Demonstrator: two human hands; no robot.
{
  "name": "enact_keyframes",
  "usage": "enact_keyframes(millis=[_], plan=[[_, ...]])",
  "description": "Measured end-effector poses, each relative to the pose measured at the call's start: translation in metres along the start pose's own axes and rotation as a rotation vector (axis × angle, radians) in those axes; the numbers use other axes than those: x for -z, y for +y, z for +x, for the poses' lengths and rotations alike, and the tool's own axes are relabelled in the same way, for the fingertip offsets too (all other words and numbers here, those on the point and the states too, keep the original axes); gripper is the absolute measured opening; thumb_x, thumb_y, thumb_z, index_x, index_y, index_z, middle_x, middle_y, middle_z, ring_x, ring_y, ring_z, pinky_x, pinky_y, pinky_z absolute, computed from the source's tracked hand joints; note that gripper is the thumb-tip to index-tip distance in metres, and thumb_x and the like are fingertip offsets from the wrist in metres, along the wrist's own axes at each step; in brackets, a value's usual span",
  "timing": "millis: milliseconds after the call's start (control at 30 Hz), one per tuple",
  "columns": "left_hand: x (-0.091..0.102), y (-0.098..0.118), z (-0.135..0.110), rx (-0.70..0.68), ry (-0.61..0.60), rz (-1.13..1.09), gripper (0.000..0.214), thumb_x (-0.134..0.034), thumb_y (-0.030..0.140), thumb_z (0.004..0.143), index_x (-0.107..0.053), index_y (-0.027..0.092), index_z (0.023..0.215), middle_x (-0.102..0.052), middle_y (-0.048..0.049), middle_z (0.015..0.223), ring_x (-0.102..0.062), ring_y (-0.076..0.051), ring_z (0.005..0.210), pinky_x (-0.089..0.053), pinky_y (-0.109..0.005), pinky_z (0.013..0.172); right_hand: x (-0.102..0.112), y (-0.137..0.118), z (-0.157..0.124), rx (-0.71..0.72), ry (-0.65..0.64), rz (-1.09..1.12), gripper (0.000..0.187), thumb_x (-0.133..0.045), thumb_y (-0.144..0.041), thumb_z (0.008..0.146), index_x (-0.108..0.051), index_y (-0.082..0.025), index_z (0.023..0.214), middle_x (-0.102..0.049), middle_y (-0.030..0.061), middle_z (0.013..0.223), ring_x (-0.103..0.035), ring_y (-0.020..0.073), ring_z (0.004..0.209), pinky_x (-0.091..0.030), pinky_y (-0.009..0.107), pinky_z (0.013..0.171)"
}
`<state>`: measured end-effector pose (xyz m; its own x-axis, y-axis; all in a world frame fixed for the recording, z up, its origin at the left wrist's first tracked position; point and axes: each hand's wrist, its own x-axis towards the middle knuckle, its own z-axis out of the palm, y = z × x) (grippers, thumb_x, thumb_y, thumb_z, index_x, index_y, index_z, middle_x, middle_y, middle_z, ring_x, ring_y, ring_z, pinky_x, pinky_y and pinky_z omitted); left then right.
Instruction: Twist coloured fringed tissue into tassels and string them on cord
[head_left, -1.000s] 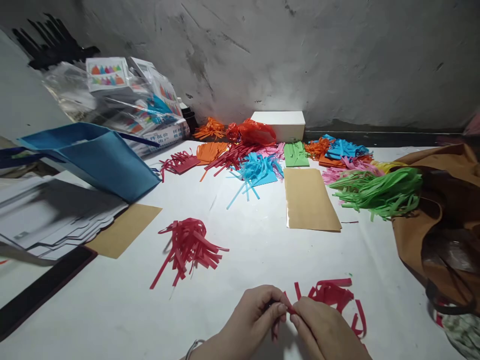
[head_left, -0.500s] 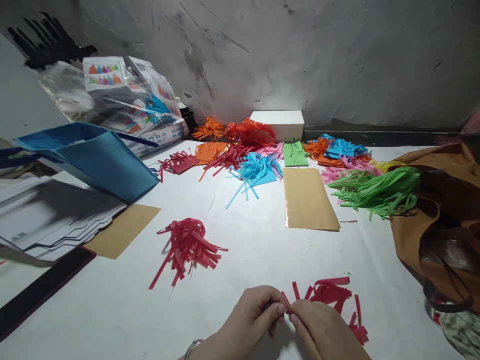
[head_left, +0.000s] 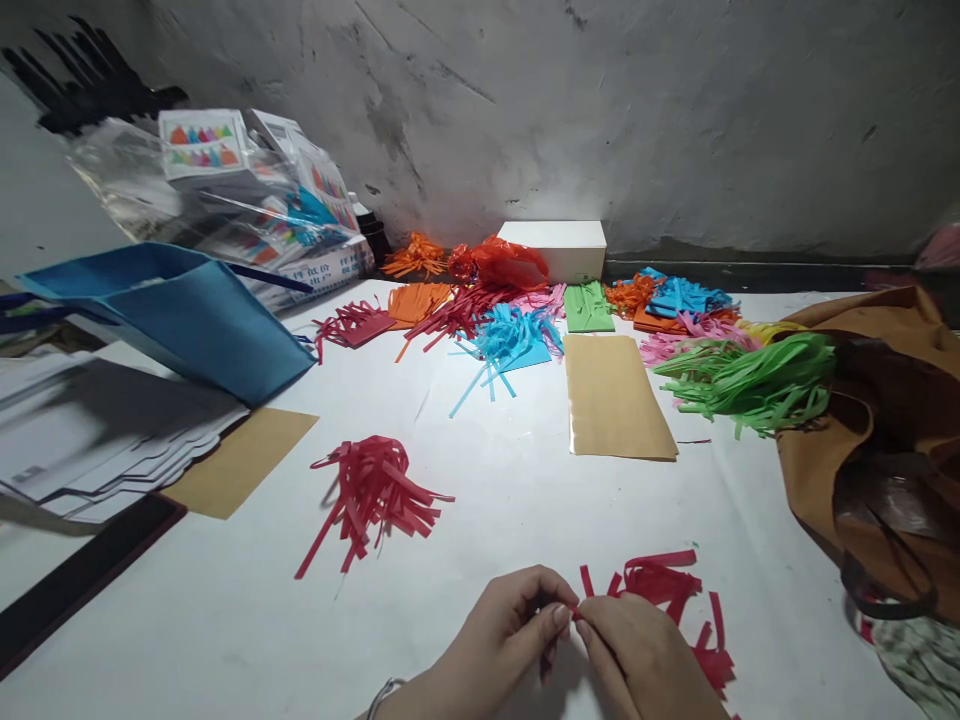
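At the bottom centre, my left hand (head_left: 501, 640) and my right hand (head_left: 645, 660) meet fingertip to fingertip and pinch a thin red paper strip (head_left: 576, 612) between them. Both hands are closed on it. Just beyond my right hand lies a loose cluster of red paper strips (head_left: 664, 585) on the white table (head_left: 517, 490). A second bundle of red strips (head_left: 371, 490) lies further left, apart from my hands.
Piles of coloured paper strips sit at the back: blue (head_left: 506, 340), green (head_left: 750, 380), orange (head_left: 416, 258), pink (head_left: 679, 345). A tan sheet (head_left: 615, 400), a white box (head_left: 559, 245), a blue bag (head_left: 180, 315), stacked white sheets (head_left: 90, 430) and a brown bag (head_left: 885, 430) ring the table.
My hands have stayed together on the red strip, with small finger shifts. The loose red strips beside my right hand have shifted slightly. The view has drifted a little.
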<state>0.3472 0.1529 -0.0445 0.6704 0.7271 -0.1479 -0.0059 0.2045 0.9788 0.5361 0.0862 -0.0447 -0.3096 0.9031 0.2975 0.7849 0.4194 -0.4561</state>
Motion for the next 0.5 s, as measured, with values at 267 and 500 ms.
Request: enact_keyframes(millis=[267,500], plan=[[-0.0040,0.0009,0.0017,-0.027,0.025,-0.020,0.037,-0.064,0.053,0.093,-0.066,0.016,0.093,-0.059,0.0006,0.073,-0.052,-0.008,0.054,-0.047,-0.021,0.052,-0.0013,-0.0057,0.0008,-0.222,-0.096,0.241,0.032,-0.031,-0.031,0.108,-0.058,-0.024,0.092,-0.068,-0.0013,0.081,-0.063,0.0155,0.072,-0.044,0.026,0.066],[-0.0053,0.0058,-0.0027,-0.114,0.057,0.217,0.038,-0.055,0.053,0.097,-0.064,0.017,0.092,-0.063,-0.0039,0.079,-0.056,-0.011,0.058,-0.048,-0.022,0.055,0.0019,-0.0070,0.0053,-0.246,-0.129,0.398,0.031,-0.035,-0.032,0.106,-0.057,-0.024,0.086,-0.068,-0.0016,0.079,-0.063,0.0151,0.069,-0.040,0.026,0.062]])
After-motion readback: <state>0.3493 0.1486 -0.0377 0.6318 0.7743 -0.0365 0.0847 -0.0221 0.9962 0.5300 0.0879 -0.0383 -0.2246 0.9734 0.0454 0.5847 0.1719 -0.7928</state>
